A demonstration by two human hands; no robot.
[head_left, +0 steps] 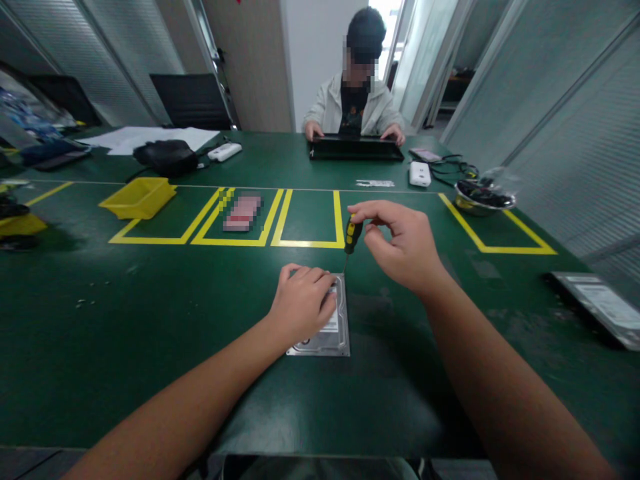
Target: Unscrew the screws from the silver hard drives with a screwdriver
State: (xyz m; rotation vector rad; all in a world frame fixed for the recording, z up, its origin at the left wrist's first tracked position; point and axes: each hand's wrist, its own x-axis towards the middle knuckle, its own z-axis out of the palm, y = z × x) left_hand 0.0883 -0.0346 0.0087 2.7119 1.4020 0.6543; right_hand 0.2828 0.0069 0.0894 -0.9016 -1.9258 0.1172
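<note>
A silver hard drive (334, 337) lies flat on the green table (150, 333) in front of me. My left hand (300, 303) rests on top of the drive with its fingers curled, pressing it down. My right hand (400, 243) pinches the yellow-and-black handle of a small screwdriver (352, 237), held upright. The screwdriver's thin tip touches the drive's far right corner.
Yellow tape boxes mark the table beyond the drive. A yellow tray (140, 197) sits at the left, a metal bowl (483, 197) at the right, another drive (597, 303) at the right edge. Several tiny screws (90, 293) lie at the left. A person (355, 100) sits opposite at a laptop.
</note>
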